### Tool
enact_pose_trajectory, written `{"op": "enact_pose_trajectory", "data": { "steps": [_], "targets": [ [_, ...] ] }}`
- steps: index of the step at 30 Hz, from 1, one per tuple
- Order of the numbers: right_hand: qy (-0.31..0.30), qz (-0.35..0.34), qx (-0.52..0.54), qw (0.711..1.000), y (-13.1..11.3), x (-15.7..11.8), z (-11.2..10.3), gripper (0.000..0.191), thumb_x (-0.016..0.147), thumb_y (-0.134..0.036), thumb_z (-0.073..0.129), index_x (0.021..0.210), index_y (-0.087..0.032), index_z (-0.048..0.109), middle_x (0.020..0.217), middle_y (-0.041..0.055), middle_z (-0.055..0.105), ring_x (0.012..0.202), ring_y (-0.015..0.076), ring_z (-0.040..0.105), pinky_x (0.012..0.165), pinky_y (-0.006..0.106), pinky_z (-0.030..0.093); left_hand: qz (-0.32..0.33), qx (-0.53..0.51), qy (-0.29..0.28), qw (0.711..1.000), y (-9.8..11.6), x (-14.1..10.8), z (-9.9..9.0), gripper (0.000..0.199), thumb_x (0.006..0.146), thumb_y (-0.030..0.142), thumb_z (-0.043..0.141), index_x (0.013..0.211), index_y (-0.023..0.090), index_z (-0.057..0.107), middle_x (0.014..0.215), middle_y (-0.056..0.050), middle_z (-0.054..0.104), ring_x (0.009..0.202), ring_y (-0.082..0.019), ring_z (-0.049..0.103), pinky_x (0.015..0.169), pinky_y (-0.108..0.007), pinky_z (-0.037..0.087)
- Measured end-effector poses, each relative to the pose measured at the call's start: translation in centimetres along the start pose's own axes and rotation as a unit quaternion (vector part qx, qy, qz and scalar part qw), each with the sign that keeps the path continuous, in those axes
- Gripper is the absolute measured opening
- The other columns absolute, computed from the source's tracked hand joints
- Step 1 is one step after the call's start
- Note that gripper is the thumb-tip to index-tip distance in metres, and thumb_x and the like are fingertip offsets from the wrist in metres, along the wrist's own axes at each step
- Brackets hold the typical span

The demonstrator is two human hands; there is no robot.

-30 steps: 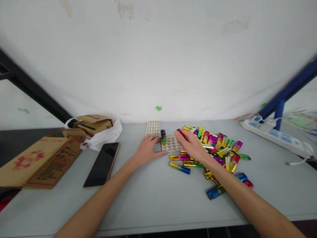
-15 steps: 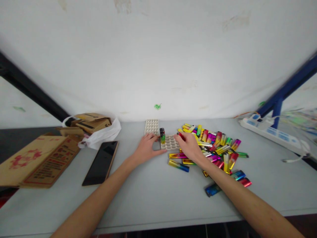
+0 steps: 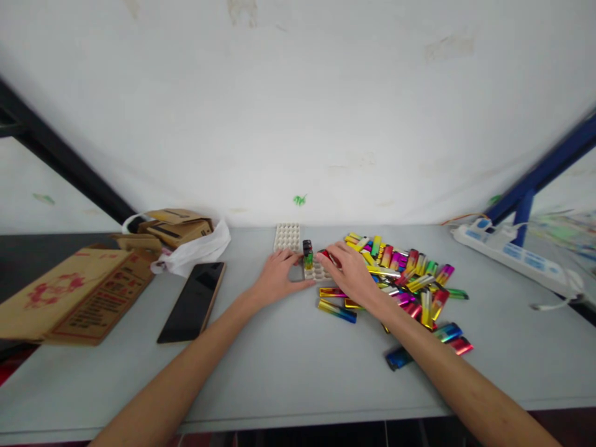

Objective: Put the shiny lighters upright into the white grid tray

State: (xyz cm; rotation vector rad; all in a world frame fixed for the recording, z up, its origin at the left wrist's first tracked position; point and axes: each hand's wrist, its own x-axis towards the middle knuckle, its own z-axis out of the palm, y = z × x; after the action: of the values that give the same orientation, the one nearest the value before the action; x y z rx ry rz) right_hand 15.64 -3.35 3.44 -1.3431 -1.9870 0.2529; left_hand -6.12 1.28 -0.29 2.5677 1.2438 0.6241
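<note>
A pale tray with rows of round holes [image 3: 321, 273] lies in front of me, and a few lighters [image 3: 308, 256], one green and yellow, stand upright at its left end. My left hand [image 3: 278, 276] is at that end, its thumb along the near edge and its fingers by the standing lighters, holding the tray. My right hand [image 3: 348, 270] is closed in a pinch over the tray, with a red lighter [image 3: 325, 254] in its fingers, partly hidden by them. Right of the tray spreads a pile of shiny coloured lighters [image 3: 421, 281], partly under my right forearm.
A second pale holed tray [image 3: 287, 236] lies behind, near the wall. At the left are a black-screened phone [image 3: 192, 303], a white plastic bag [image 3: 200, 251] and cardboard boxes [image 3: 97, 292]. A white power strip [image 3: 516, 257] with cables lies at the right.
My right hand has moved left over the tray with the red lighter, closer to the standing lighters. My left hand stays by the tray's left end. The view has shifted slightly.
</note>
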Motion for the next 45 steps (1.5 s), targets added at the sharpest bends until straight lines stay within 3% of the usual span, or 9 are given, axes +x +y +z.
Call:
{"op": "enact_pose_trajectory", "data": {
  "steps": [4,11,17,24,32,36,40,43,45],
  "targets": [
    [-0.027,0.025,0.016,0.999,0.2,0.2,0.2,0.041,0.106,-0.049,0.050,0.075,-0.022,0.056,0.069,0.0001,0.060,0.065,0.0185,0.056,0.064,0.030,0.036,-0.002,0.003,-0.002,1.000,0.1,0.0,0.0,0.057,0.081,0.066,0.074,0.113,0.019,0.068,0.106,-0.010,0.065,0.105,-0.031,0.060,0.093,-0.043,0.047],
    [-0.065,-0.034,-0.078,0.994,0.2,0.1,1.1,0.030,0.107,-0.043,0.051,0.097,-0.020,0.066,0.091,0.0086,0.072,0.087,0.0226,0.066,0.076,0.031,0.044,0.003,0.008,-0.004,1.000,0.0,0.0,0.1,0.059,0.083,0.067,0.072,0.117,0.019,0.066,0.109,-0.010,0.065,0.106,-0.030,0.059,0.094,-0.043,0.047],
    [-0.091,-0.025,-0.212,0.973,-0.8,1.0,0.6,0.042,0.107,-0.051,0.044,0.105,-0.017,0.067,0.098,0.0122,0.074,0.091,0.0248,0.069,0.077,0.031,0.044,-0.002,0.007,-0.010,1.000,-0.3,0.0,0.2,0.060,0.083,0.067,0.072,0.115,0.018,0.066,0.110,-0.011,0.066,0.107,-0.031,0.059,0.095,-0.044,0.046],
    [-0.177,-0.117,-0.209,0.955,-0.3,1.9,-0.9,0.034,0.108,-0.044,0.047,0.113,-0.015,0.065,0.103,0.0109,0.073,0.093,0.0225,0.070,0.076,0.029,0.045,0.004,0.001,-0.003,1.000,-0.5,0.1,0.3,0.054,0.082,0.065,0.074,0.110,0.019,0.067,0.110,-0.010,0.066,0.110,-0.032,0.060,0.097,-0.044,0.046],
    [-0.177,-0.063,-0.229,0.955,-1.3,2.0,0.7,0.042,0.107,-0.050,0.046,0.105,-0.017,0.071,0.098,0.0127,0.076,0.089,0.0242,0.072,0.078,0.031,0.044,0.011,0.001,-0.002,1.000,-0.7,0.1,0.3,0.051,0.083,0.066,0.071,0.102,0.019,0.066,0.107,-0.010,0.067,0.108,-0.031,0.060,0.095,-0.044,0.046],
    [-0.185,-0.064,-0.214,0.957,-1.6,1.9,-0.4,0.041,0.105,-0.051,0.051,0.099,-0.016,0.071,0.095,0.0111,0.075,0.087,0.0240,0.071,0.075,0.031,0.043,0.010,0.004,-0.004,1.000,-0.7,0.1,0.3,0.050,0.084,0.065,0.071,0.104,0.019,0.067,0.107,-0.010,0.067,0.107,-0.031,0.060,0.095,-0.044,0.046],
    [-0.211,-0.074,-0.156,0.962,-1.5,0.2,-3.5,0.032,0.102,-0.047,0.060,0.092,-0.017,0.069,0.094,0.0078,0.073,0.085,0.0215,0.068,0.072,0.030,0.044,0.001,0.009,-0.001,1.000,-0.4,0.0,0.3,0.056,0.083,0.067,0.071,0.112,0.019,0.066,0.109,-0.010,0.066,0.108,-0.031,0.060,0.096,-0.044,0.047],
    [-0.263,-0.092,-0.122,0.953,-1.2,-3.1,-4.9,0.023,0.095,-0.041,0.071,0.089,-0.020,0.067,0.091,0.0037,0.071,0.081,0.0206,0.068,0.072,0.031,0.050,0.005,0.008,0.001,1.000,-0.3,0.0,0.3,0.061,0.082,0.069,0.071,0.116,0.018,0.066,0.109,-0.010,0.066,0.107,-0.031,0.060,0.095,-0.044,0.047],
    [-0.243,-0.099,-0.150,0.953,-1.0,-5.7,-4.9,0.024,0.086,-0.035,0.082,0.096,-0.020,0.067,0.103,0.0073,0.070,0.095,0.0262,0.069,0.083,0.038,0.055,0.005,0.009,0.000,1.000,-0.3,0.0,0.3,0.062,0.082,0.068,0.072,0.117,0.018,0.066,0.110,-0.011,0.066,0.107,-0.031,0.060,0.095,-0.044,0.047]
  ]
}}
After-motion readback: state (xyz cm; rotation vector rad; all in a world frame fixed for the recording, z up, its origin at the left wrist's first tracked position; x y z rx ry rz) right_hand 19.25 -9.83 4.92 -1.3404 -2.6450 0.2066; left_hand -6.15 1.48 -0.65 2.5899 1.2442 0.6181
